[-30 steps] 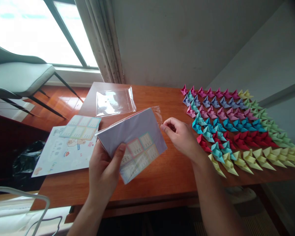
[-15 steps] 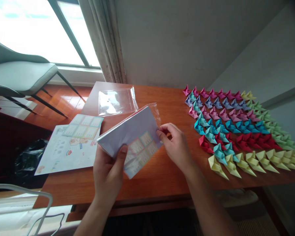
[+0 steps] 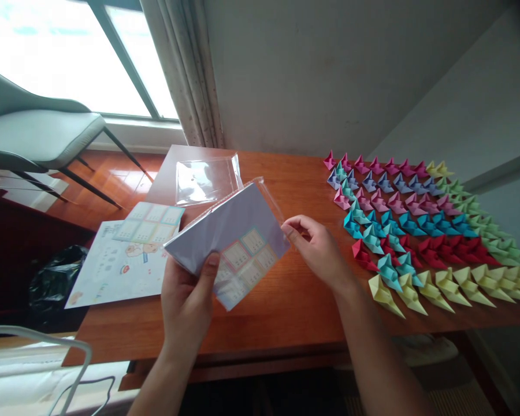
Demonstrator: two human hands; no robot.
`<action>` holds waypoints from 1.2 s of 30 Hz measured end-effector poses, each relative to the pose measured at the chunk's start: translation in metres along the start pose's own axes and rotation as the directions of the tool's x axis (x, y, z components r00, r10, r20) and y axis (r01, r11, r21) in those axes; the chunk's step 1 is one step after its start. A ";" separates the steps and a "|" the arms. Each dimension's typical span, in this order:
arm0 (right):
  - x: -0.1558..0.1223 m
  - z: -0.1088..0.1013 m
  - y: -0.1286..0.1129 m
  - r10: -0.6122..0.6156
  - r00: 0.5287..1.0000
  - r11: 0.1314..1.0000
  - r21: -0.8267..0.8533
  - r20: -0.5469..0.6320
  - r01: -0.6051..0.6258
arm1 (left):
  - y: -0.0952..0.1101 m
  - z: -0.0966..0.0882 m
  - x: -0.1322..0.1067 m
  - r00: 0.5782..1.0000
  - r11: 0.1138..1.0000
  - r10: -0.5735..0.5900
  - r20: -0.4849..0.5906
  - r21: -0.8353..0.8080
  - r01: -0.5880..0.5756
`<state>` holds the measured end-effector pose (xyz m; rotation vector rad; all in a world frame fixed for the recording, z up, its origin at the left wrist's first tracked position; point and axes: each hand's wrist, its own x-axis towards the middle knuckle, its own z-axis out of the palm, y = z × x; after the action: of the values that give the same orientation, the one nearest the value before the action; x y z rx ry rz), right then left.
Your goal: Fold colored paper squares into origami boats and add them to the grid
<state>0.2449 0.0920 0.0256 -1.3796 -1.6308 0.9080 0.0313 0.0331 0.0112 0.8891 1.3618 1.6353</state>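
Note:
My left hand (image 3: 190, 294) grips a stack of paper (image 3: 229, 222) by its lower left side, thumb on top and fingers underneath. The stack is pale lilac on its upper face and sits in a clear plastic sleeve. A printed card (image 3: 245, 263) with several coloured boxes lies at the stack's lower right, inside or under the plastic. At the right edge, my right hand (image 3: 314, 245) pinches the sleeve's clear plastic (image 3: 277, 202) between thumb and forefinger. Both hands hold the package above the wooden table (image 3: 286, 323).
Rows of folded paper boats (image 3: 409, 225) in many colours cover the table's right side. An opened clear plastic bag (image 3: 205, 182) lies behind the package. To the left are a printed sheet (image 3: 112, 277) and a card (image 3: 149, 222). A chair (image 3: 47, 130) stands by the window.
The package has shifted slightly left, and my right hand has drawn a little to the right, pulling the sleeve's edge away from the stack.

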 end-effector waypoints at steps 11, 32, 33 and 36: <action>-0.011 0.011 0.009 -0.107 0.976 0.965 -0.258 -0.192 0.055 | 0.002 0.014 -0.010 0.999 0.998 -0.029 -0.028 -0.053 0.028; -0.021 -0.006 0.003 0.255 0.933 0.824 0.447 0.254 -0.347 | 0.012 -0.014 -0.008 0.716 0.635 0.552 0.426 0.341 -0.693; -0.024 -0.003 0.001 0.273 0.930 0.775 0.518 0.245 -0.364 | 0.011 -0.016 -0.006 0.635 0.606 0.548 0.545 0.265 -0.750; -0.024 -0.001 -0.001 0.321 0.924 0.701 0.604 0.206 -0.378 | 0.010 -0.020 0.000 0.349 0.457 0.511 0.785 0.096 -0.884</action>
<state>0.2478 0.0679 0.0240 -1.1708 -0.9531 1.5944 0.0114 0.0241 0.0181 2.4870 0.8475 1.2229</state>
